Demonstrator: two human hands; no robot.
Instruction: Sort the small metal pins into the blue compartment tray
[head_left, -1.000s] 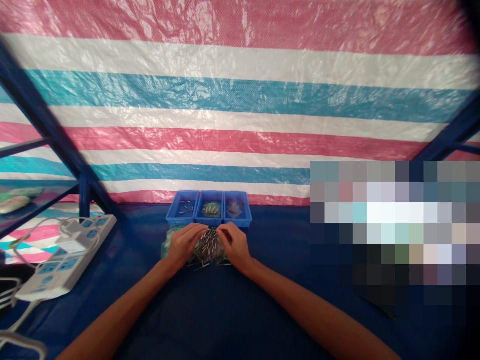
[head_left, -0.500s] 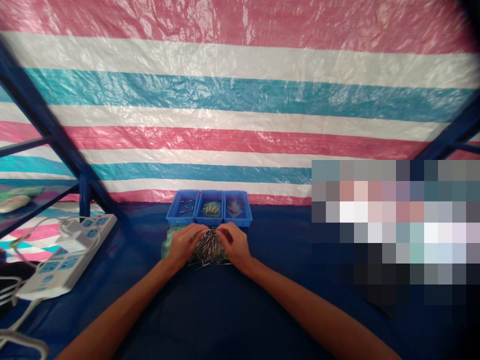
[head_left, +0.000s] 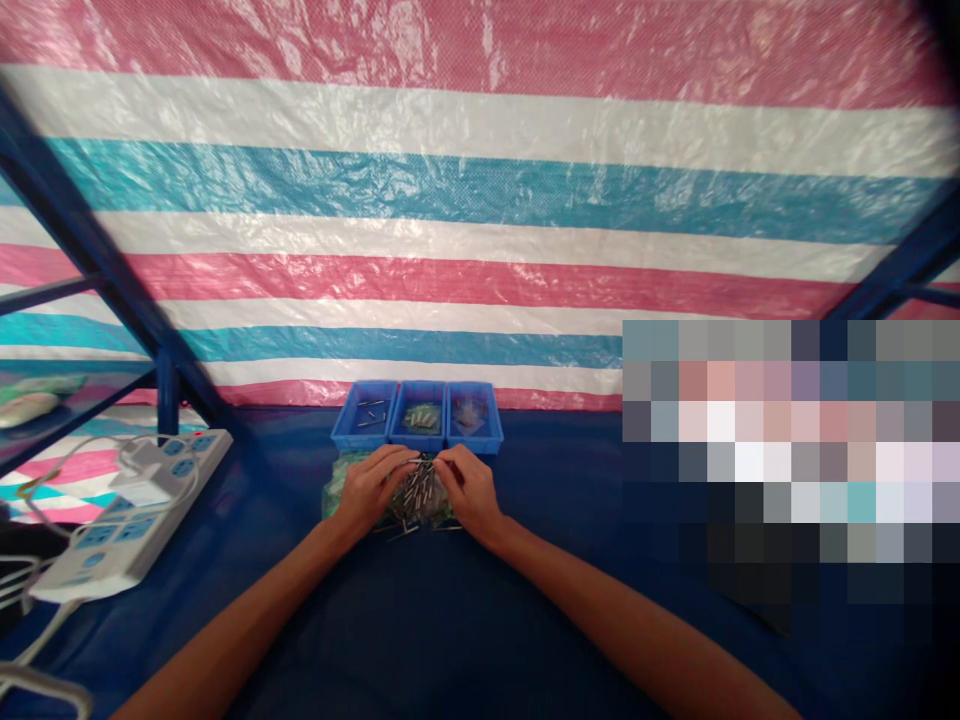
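Note:
My left hand [head_left: 373, 487] is closed in a pinch on a thin metal pin [head_left: 414, 460]. Just to its right, my right hand [head_left: 469, 487] has thumb and fingers pressed together near the pin's other end; what lies between them is too small to make out. Both hands hover over a heap of short silvery metal pins [head_left: 421, 490] on clear plastic. Greenish plastic bagging [head_left: 337, 485] shows beside my left hand. Behind stand three blue bins: the left bin [head_left: 364, 438] has a few pins, the middle bin [head_left: 420, 440] a bag of small parts, the right bin [head_left: 475, 443] a clear bag.
A white power strip [head_left: 135, 520] with plugs and cables lies on the blue table [head_left: 465, 620] at left. Dark blue frame bars [head_left: 169, 385] rise behind it. A striped plastic sheet [head_left: 480, 190] hangs at the back. The right side is pixelated.
The hands stay almost in place over the heap. Their fingertips have shifted slightly, and the small gap between them looks a little wider.

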